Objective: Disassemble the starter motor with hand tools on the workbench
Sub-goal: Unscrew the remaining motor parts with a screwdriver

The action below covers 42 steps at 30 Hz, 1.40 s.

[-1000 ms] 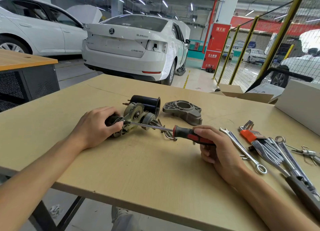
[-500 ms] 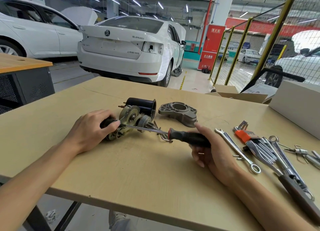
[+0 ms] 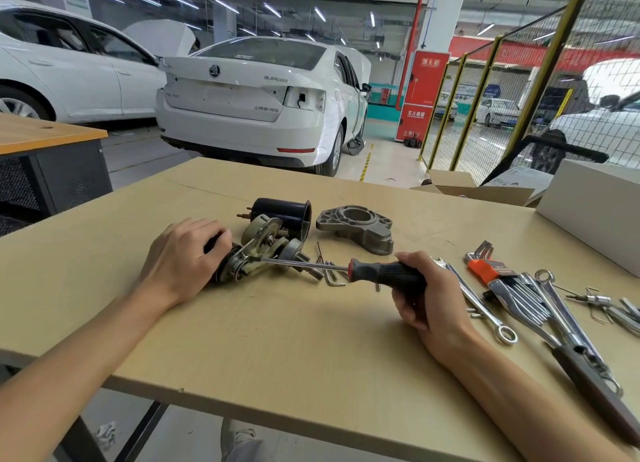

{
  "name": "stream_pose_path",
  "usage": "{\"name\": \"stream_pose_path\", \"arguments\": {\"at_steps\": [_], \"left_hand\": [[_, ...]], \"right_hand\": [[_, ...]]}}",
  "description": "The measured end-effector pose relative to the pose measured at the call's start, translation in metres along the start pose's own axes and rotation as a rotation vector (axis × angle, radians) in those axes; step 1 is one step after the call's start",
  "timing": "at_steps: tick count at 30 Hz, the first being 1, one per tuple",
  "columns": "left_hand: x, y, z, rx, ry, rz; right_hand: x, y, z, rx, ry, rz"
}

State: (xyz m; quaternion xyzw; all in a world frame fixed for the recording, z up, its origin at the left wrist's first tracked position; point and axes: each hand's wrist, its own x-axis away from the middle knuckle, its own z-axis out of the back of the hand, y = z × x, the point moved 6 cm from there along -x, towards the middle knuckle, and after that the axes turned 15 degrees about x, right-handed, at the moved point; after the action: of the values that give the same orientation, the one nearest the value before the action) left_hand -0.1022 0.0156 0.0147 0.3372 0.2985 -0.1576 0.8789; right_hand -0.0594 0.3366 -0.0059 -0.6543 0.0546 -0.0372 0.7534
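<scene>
The starter motor assembly (image 3: 263, 250) lies on its side near the middle of the workbench (image 3: 277, 340). My left hand (image 3: 183, 257) grips its dark left end and hides that end. My right hand (image 3: 429, 295) grips the black-and-red handle of a screwdriver (image 3: 381, 272). The screwdriver's shaft runs left, and its tip sits at the motor's metal end plate. A black cylindrical housing (image 3: 282, 213) lies just behind the assembly. The grey cast end bracket (image 3: 356, 227) rests to its right.
Loose hex keys (image 3: 329, 271) lie under the screwdriver shaft. Wrenches (image 3: 481, 305), an orange hex key set (image 3: 488, 267) and several other tools spread across the right side. A white box (image 3: 595, 205) stands at the far right. White cars are parked beyond the bench.
The screwdriver handle has turned a little in my right hand, with my fingers shifted on it. My left hand stays on the motor. The camera view has shifted slightly.
</scene>
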Motion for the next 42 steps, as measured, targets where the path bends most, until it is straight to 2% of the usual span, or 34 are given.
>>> {"name": "stream_pose_path", "arguments": {"at_steps": [10, 12, 16, 22, 26, 31, 36, 40, 42], "left_hand": [[0.002, 0.006, 0.001, 0.032, -0.049, -0.053], [0.003, 0.012, 0.004, -0.008, -0.033, -0.148], [0.008, 0.034, 0.001, -0.166, -0.014, -0.474], [0.014, 0.046, -0.006, -0.235, 0.073, -0.730], [0.016, 0.047, -0.008, -0.266, 0.081, -0.789], [0.019, 0.057, -0.006, -0.298, 0.121, -0.804], [0.025, 0.069, -0.013, -0.313, 0.076, -0.867], [0.022, 0.067, -0.009, -0.281, 0.093, -0.816], [0.022, 0.066, -0.009, -0.265, 0.100, -0.798]], "right_hand": [[0.000, -0.002, 0.011, -0.025, 0.194, 0.018], [0.000, -0.002, 0.012, -0.039, 0.210, 0.013], [-0.001, -0.001, 0.012, -0.043, 0.209, 0.010], [-0.002, -0.002, 0.010, -0.084, 0.188, 0.045], [0.000, -0.003, 0.012, -0.087, 0.227, 0.062], [0.004, -0.007, 0.026, -0.170, 0.407, 0.133], [0.008, -0.017, 0.024, 0.031, 0.453, 0.332], [0.006, -0.016, 0.015, 0.339, 0.426, 0.321], [0.006, -0.016, 0.014, 0.411, 0.438, 0.315]]}}
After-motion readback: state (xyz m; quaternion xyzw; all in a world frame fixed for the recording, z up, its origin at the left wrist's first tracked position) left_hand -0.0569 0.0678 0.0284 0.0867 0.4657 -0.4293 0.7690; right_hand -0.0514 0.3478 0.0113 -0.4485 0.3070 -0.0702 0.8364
